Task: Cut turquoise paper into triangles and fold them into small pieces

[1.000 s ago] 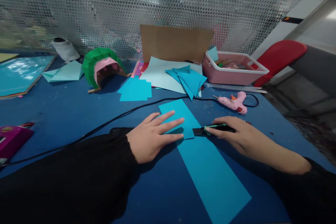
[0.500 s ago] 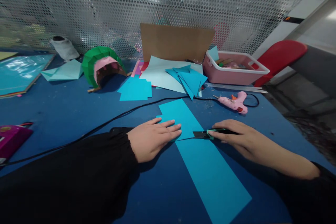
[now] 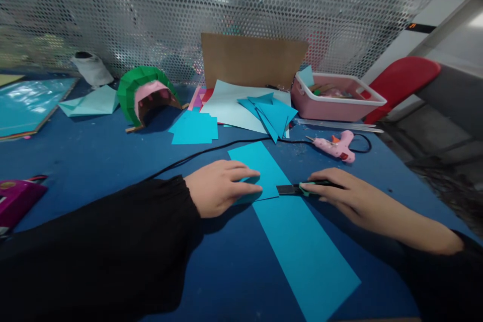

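Note:
A long strip of blue paper (image 3: 305, 251) lies slanted across the table in front of me. A smaller blue paper piece (image 3: 266, 183) rests over its upper part, its lower edge showing as a dark line. My left hand (image 3: 224, 186) lies on these papers with fingers apart, holding nothing. In my right hand (image 3: 339, 193) is a utility knife (image 3: 290, 189) with a green and black handle. Its blade points left and sits over the right side of the strip, close to the smaller piece's edge.
Behind are cut blue pieces (image 3: 194, 128), blue triangles (image 3: 271, 110) on a pale sheet (image 3: 222, 103), cardboard (image 3: 252, 58) and a pink basket (image 3: 339, 105). A pink glue gun (image 3: 339, 146) lies right, its black cord (image 3: 204, 151) crossing the table. A green paper arch (image 3: 132, 90) stands left.
My left hand has shifted up slightly, its fingers now more bent and spread. The knife has moved a little upward, away from the smaller piece's lower edge.

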{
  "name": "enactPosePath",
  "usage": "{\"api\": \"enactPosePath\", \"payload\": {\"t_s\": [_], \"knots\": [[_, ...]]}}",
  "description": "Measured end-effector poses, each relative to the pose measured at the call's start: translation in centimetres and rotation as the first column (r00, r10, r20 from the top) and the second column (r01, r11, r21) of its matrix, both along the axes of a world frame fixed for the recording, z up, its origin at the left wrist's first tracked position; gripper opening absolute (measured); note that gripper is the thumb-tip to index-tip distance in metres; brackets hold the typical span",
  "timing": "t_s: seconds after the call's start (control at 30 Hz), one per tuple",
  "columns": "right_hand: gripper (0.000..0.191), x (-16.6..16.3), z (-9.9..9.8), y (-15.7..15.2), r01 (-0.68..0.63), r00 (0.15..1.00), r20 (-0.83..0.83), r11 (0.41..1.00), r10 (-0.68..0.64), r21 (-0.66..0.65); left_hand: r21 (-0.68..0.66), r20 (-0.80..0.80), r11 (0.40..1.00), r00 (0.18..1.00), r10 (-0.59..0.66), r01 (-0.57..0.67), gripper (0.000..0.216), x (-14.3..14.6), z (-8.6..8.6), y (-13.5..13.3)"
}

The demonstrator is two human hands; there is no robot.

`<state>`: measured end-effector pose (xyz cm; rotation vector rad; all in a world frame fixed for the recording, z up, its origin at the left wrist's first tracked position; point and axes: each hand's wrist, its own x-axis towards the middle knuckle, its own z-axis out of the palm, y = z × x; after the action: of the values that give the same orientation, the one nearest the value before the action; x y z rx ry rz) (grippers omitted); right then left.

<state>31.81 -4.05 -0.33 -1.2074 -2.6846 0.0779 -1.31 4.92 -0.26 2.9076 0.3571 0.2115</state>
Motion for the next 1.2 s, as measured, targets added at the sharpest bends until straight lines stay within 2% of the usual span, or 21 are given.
{"api": "enactPosePath", "payload": {"t_s": [0.1, 0.2, 0.33, 0.5, 0.7, 0.87, 1.0, 1.2], "knots": [[0.041, 0.7, 0.0, -0.4, 0.013, 1.000, 0.010, 1.000, -0.013, 0.012, 0.018, -0.007, 0.999, 0.999, 0.043, -0.043, 0.043, 0.2, 0.0, 0.6], [0.048, 1.0, 0.1, -0.8, 0.036, 0.996, 0.076, 0.998, -0.039, 0.048, 0.005, -0.056, 1.000, 0.998, 0.022, -0.022, 0.043, 0.6, 0.0, 0.6], [0.058, 0.9, 0.5, -1.4, 0.023, 0.989, 0.140, 0.992, -0.040, 0.126, 0.055, -0.033, 0.998, 0.999, 0.033, -0.031, 0.040, 1.1, 0.1, 0.0], [0.059, 1.0, 0.4, -2.0, 0.036, 0.987, 0.153, 0.989, -0.057, 0.140, 0.139, -0.035, 0.980, 0.988, 0.148, -0.142, 0.036, 1.3, 0.4, -1.1], [0.056, 0.9, 0.1, -1.9, 0.042, 0.989, 0.136, 0.988, -0.063, 0.152, 0.159, -0.066, 0.960, 0.968, 0.244, -0.231, 0.051, 1.6, 0.7, -2.9], [0.055, 0.1, 0.4, -1.1, 0.014, 0.997, 0.075, 0.997, -0.020, 0.078, 0.076, -0.024, 0.993, 0.996, 0.089, -0.087, 0.050, 1.7, 0.1, -2.7], [0.045, -0.8, 0.2, -0.8, 0.000, 1.000, 0.021, 1.000, 0.000, -0.003, -0.018, -0.099, 0.999, 0.995, 0.031, -0.033, 0.056, 1.7, -0.6, -2.1], [0.035, -1.9, -0.5, -0.3, -0.001, 1.000, 0.000, 0.989, 0.001, 0.148, -0.017, -0.179, 0.999, 0.983, 0.030, -0.034, 0.059, 1.8, -0.6, -2.2]]}}
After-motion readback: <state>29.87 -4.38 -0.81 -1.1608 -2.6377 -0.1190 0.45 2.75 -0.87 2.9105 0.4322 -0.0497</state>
